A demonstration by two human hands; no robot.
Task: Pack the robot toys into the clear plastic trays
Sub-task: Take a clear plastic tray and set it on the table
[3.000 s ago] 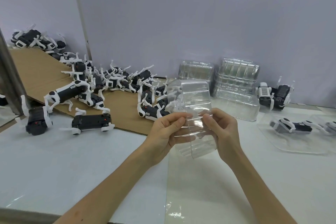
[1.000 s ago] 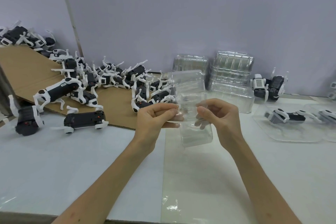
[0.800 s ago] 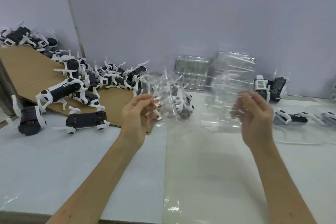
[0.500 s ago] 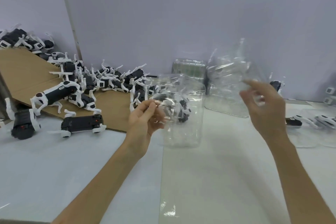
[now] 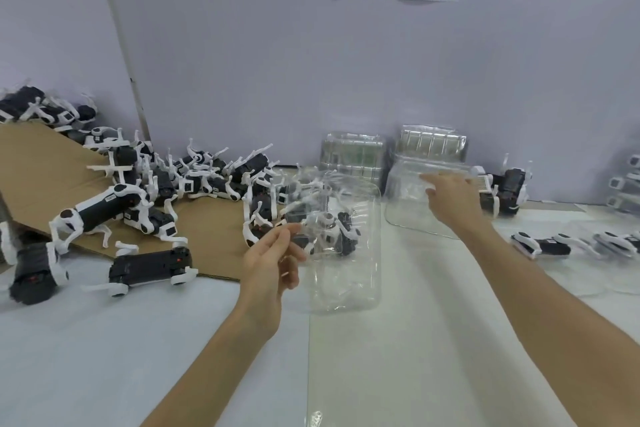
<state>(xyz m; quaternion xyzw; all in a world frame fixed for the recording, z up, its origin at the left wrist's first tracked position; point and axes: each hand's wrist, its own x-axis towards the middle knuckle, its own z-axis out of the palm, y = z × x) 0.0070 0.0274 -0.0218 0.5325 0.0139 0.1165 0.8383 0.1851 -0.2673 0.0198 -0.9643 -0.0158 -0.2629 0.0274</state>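
While the left hand (image 5: 273, 263) pinches a clear tray (image 5: 346, 284) veiling robot toys (image 5: 207, 180), the right hand (image 5: 450, 199), straight-fingered and blurred, touches another tray (image 5: 408, 218) before stacked trays (image 5: 353, 152).

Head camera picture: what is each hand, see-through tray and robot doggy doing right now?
tray stacks, nested, at the back.
far tray, empty, in front of the tray stacks.
held tray, held up, empty.
left hand, pinches the held tray's left edge.
right hand, stretched to the far tray; grip too blurred to tell.
loose toys, jumbled on cardboard, unpacked.
packed toy, lying in a flat tray, right.
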